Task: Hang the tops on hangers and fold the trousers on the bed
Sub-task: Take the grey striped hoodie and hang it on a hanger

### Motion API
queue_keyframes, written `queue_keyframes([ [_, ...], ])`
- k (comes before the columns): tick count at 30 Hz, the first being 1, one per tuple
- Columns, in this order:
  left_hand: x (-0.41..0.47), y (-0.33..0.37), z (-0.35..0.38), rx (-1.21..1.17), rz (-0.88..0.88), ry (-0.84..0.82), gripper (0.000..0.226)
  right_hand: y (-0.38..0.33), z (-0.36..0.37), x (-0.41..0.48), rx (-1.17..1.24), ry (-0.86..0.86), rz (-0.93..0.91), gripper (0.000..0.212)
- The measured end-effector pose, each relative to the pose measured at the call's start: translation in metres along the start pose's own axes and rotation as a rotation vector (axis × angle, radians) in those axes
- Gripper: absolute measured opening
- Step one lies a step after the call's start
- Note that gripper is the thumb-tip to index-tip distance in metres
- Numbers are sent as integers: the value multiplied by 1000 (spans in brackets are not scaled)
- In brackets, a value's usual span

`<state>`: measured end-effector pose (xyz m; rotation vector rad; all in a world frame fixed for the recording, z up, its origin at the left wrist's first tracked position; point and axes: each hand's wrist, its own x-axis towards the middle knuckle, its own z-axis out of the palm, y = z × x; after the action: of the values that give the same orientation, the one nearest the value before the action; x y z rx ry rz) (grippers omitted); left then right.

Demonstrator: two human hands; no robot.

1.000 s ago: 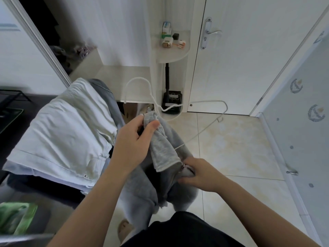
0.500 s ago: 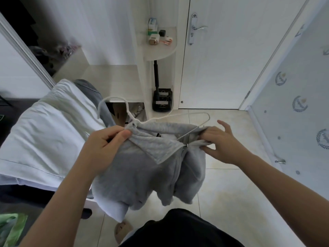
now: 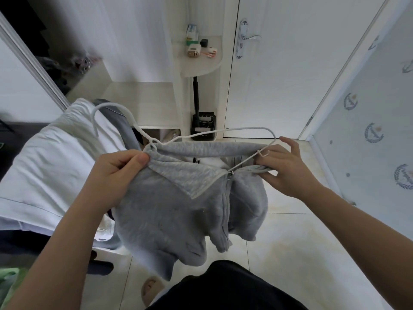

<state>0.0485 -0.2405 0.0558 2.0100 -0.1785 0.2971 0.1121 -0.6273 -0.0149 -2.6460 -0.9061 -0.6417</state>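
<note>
Cream tiled floor (image 3: pixel 290 253), beige slipper (image 3: pixel 152 289) on it. Corner shelf (image 3: pixel 201 66) by the door holds small boxes (image 3: pixel 192 34) and gadgets. White garment (image 3: pixel 55 164) tops pile at left, support unclear.

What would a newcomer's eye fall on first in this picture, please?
At centre frame, a grey zip-up top sags in mid-air, half threaded on a white wire hanger whose hook points left. The left hand grips its collar, and the right hand pinches the fabric at the hanger's right end. Pale clothes lie piled at the left, and a white door stands behind.
</note>
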Motion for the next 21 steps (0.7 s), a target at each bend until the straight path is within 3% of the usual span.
queue_keyframes([
  [4, 4, -7, -4, 226, 28, -47, 25, 8, -8, -2, -58, 8, -20, 4],
  [7, 3, -13, -4, 303, -27, -138, 23, 7, -14, 0, -43, -50, 33, 9],
  [11, 1, -6, 22, 398, -21, -267, 51, -20, -25, 19, 134, -184, 37, 12],
  [16, 11, 17, 67, 454, 96, -270, 34, -82, -26, 57, 307, -192, -102, 3],
  [19, 17, 17, 75, 502, 92, -336, 34, -95, -33, 69, 463, -144, -53, 16],
  [21, 19, 12, 71, 476, 68, -354, 40, -94, -35, 70, 560, -126, 60, 6],
])
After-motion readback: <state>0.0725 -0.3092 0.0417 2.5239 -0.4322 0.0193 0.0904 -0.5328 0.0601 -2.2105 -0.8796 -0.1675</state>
